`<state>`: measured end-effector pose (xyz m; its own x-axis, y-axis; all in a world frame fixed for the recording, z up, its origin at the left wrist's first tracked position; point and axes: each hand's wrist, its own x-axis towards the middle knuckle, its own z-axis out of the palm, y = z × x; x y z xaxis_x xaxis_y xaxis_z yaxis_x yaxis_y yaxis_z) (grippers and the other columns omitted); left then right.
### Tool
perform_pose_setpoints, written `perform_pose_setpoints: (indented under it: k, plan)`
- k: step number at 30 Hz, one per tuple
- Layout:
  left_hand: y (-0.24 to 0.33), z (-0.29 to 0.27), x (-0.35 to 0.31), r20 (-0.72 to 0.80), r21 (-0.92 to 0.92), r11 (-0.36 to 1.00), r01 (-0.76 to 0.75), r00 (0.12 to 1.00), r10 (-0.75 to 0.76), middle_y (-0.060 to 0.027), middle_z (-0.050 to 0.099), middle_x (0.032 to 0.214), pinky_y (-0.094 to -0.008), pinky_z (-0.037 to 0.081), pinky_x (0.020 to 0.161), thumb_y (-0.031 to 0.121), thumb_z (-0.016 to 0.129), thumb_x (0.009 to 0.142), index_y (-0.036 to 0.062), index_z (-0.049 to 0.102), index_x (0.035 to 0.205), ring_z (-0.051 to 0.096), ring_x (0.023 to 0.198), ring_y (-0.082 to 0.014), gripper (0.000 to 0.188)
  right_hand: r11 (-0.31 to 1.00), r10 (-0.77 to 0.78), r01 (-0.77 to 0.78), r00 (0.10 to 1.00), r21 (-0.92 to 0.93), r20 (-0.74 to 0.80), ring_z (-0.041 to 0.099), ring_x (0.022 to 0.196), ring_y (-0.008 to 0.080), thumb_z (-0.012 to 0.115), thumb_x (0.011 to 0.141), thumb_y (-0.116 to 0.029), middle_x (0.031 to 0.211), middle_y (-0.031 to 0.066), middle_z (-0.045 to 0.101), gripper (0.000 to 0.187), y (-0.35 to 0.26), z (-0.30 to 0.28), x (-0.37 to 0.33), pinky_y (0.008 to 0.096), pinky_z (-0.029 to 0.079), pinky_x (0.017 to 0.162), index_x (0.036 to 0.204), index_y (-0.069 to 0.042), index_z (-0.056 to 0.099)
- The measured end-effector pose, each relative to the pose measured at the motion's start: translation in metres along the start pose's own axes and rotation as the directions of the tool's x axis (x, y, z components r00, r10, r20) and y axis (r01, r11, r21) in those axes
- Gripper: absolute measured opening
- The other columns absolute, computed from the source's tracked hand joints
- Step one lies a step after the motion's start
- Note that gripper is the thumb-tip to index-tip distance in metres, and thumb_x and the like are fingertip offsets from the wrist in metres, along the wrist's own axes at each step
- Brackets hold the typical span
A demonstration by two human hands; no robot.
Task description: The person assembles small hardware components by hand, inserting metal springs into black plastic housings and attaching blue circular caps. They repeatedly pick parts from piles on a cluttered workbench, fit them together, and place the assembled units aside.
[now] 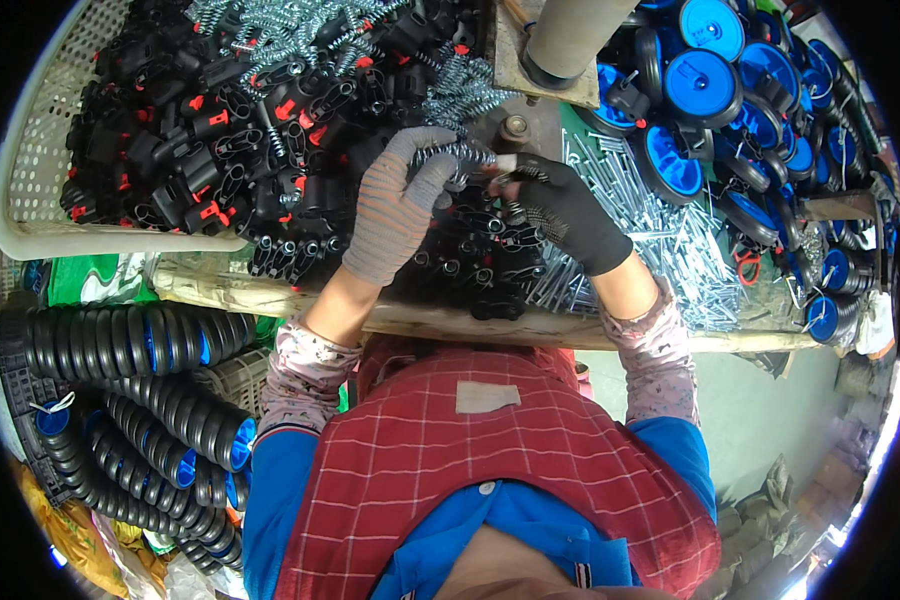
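Observation:
My left hand (398,205), in a grey striped glove, is closed on a metal coil spring (467,154) over the workbench. Close beside it, my right hand (568,208) wears a black glove with bare fingertips. Its fingers pinch together near the spring's right end; what they hold is too small and covered to make out. Below both hands lie black plastic parts with metal loops (452,268). Just beyond the hands, a metal bolt-like post (514,128) stands under a press column (573,40).
At the left, a white perforated crate (30,215) holds black-and-red plastic housings (185,165) and loose springs (290,35). Long bolts (660,235) lie right of my hands. Blue-hubbed wheels (703,82) pile up beyond them. Stacked wheel rows (140,340) sit below the bench's left side.

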<state>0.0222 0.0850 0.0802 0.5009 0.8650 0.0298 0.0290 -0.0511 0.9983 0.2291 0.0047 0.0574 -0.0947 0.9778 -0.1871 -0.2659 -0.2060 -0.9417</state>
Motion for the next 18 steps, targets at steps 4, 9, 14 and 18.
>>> perform_pose_setpoints:
  k: [4,9,14,18]
  plan:
    - [0.001,-0.007,-0.009,0.096,0.116,0.991,-0.064,0.994,0.053,-0.003,0.066,0.085,-0.024,0.052,0.067,0.016,0.061,0.101,0.0047,0.06,0.122,0.061,0.073,-0.0078,0.024,0.921,0.09,-0.06,0.994,0.385,-0.061,0.063,0.081,0.0133,0.059,0.1,-0.027,0.095,0.0044,0.069,0.037,0.001,0.014,-0.004,0.0253,0.051,0.074,0.126,0.0,0.063]
    - [-0.007,-0.004,-0.017,0.118,0.192,0.971,-0.142,0.986,0.121,-0.0069,0.068,0.083,-0.0263,0.053,0.061,0.022,0.062,0.101,0.0037,0.056,0.113,0.064,0.067,-0.0106,0.022,0.963,-0.102,0.05,0.977,-0.266,-0.185,0.064,0.07,0.0117,0.073,0.092,-0.012,0.089,0.0026,0.07,0.026,-0.003,0.025,-0.004,0.0267,0.051,0.062,0.116,-0.004,0.067]
    - [0.014,-0.005,-0.018,0.214,-0.062,0.964,0.257,0.947,-0.239,-0.0016,0.064,0.078,-0.0197,0.046,0.053,0.021,0.065,0.099,0.0061,0.059,0.106,0.059,0.062,-0.0059,0.018,0.037,-0.756,0.313,0.629,-0.949,0.178,0.064,0.073,0.0088,0.075,0.088,-0.009,0.086,0.006,0.07,0.019,0.007,0.018,-0.001,0.0296,0.051,0.063,0.105,-0.004,0.069]
    - [0.018,-0.01,-0.024,0.274,-0.049,0.972,0.231,0.939,-0.209,-0.001,0.065,0.078,-0.0186,0.043,0.051,0.019,0.063,0.099,0.0067,0.061,0.106,0.059,0.063,-0.0043,0.014,0.665,-0.629,0.323,0.728,-0.674,-0.271,0.071,0.077,0.0135,0.069,0.095,-0.008,0.086,0.0052,0.069,0.026,-0.004,0.017,-0.005,0.0309,0.051,0.057,0.12,-0.006,0.063]
